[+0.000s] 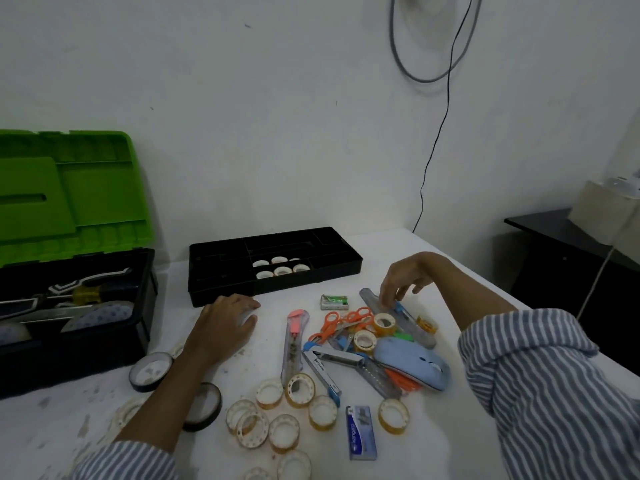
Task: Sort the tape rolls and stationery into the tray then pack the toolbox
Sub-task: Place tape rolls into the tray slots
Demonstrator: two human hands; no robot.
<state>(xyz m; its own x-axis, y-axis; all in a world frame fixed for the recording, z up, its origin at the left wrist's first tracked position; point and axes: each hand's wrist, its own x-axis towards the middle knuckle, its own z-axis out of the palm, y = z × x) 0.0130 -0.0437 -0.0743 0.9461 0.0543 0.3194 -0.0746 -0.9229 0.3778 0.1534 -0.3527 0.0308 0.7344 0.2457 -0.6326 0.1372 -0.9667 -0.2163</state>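
A black compartment tray (277,289) lies at the back of the white table, with several small tape rolls (282,270) in one compartment. The toolbox (76,341) stands open at the left, its green lid (69,195) up. My left hand (225,323) lies palm down in front of the tray, its fingers curled over a small white tape roll. My right hand (401,285) reaches down into the stationery pile and pinches the far end of a clear ruler (420,332). Several loose clear tape rolls (299,389) lie near me.
The pile holds orange scissors (332,323), a pink cutter (294,341), a stapler (325,365) and a blue mouse (412,365). Two staple boxes (361,433) (334,302) lie loose. Black tape rolls (151,370) sit by the toolbox. A black desk (554,244) stands at the right.
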